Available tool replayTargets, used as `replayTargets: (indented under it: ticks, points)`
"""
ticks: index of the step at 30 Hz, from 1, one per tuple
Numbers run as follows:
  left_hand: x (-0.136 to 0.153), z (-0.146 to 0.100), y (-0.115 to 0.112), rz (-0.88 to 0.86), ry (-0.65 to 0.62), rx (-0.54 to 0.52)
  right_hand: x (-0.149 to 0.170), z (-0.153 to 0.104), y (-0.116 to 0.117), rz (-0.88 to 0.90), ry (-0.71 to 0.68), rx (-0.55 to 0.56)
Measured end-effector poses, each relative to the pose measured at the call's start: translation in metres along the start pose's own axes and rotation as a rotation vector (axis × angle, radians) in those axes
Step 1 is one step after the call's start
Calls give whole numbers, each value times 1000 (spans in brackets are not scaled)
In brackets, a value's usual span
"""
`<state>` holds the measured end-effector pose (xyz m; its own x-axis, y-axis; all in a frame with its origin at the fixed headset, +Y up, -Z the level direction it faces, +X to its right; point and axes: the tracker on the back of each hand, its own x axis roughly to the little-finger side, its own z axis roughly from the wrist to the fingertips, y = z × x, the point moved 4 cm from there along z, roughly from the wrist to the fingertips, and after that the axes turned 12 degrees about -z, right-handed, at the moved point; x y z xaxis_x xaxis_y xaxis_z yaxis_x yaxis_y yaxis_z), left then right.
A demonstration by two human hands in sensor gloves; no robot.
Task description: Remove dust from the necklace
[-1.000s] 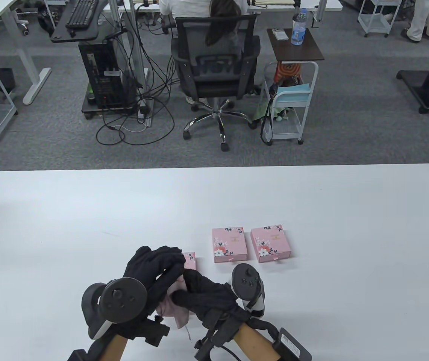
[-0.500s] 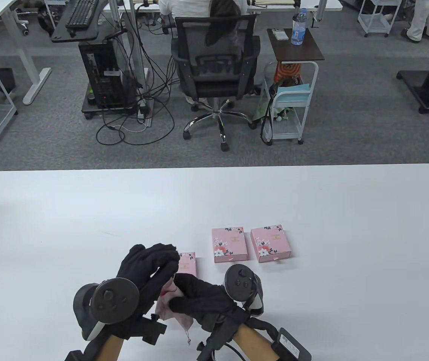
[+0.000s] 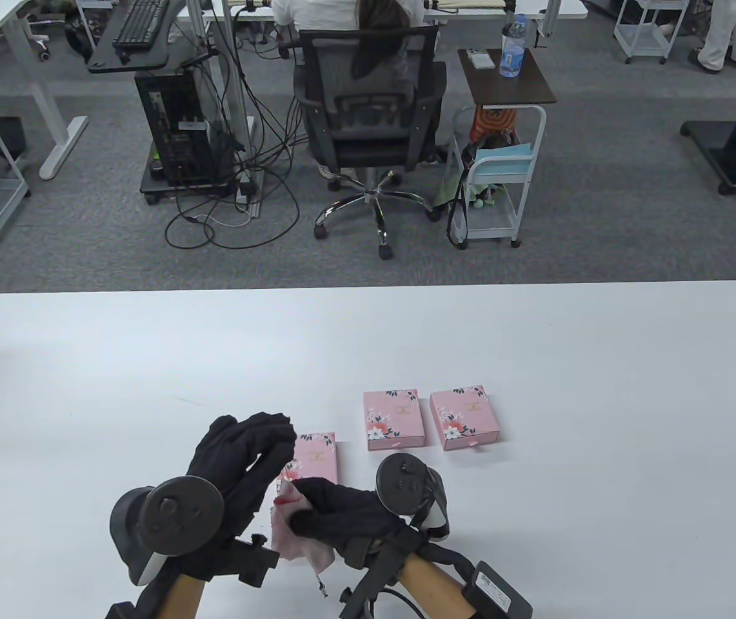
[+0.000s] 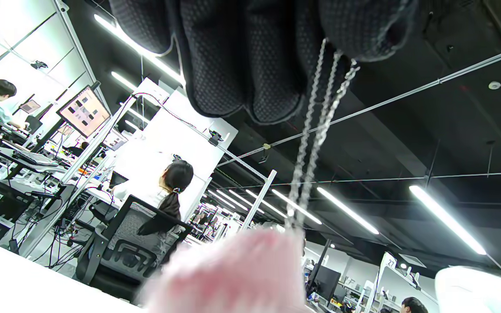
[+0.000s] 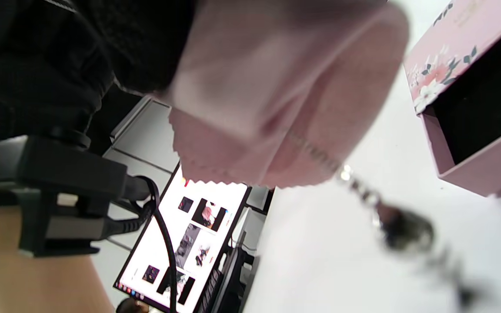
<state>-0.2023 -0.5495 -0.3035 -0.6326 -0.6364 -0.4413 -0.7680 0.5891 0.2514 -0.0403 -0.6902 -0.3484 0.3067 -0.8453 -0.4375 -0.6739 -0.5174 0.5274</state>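
My left hand (image 3: pixel 248 448) pinches the top of a thin silver necklace chain (image 4: pixel 315 134) that hangs down from its fingers (image 4: pixel 250 61). My right hand (image 3: pixel 335 512) grips a pink dusting cloth (image 3: pixel 293 535) wrapped around the chain just below the left hand. In the right wrist view the cloth (image 5: pixel 276 100) encloses the chain, and the pendant end (image 5: pixel 402 230) dangles out below it. The chain's lower end (image 3: pixel 322 585) hangs under the cloth above the table.
An open pink floral box (image 3: pixel 316 456) lies just beyond my hands; its dark inside shows in the right wrist view (image 5: pixel 476 100). Two more closed pink boxes (image 3: pixel 393 418) (image 3: pixel 466 416) lie to the right on the white table (image 3: pixel 535 361).
Both hands have drifted left and slightly toward me. The right hand has slid the cloth down the chain, away from the left hand. More of the open box shows.
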Motion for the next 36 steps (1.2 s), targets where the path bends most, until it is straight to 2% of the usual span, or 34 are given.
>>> replayTargets:
  ticks: [10,19,31,36]
  points:
    - [3,-1,10,-6,7,-44,11,1,5,-11,54,-9]
    - [8,-1,22,-16,20,-89,12,3,17,-106,50,-101]
    - [10,-2,33,-3,29,-142,11,2,28,-178,37,-133]
    - [10,-3,36,-10,28,-157,12,2,29,-211,48,-113]
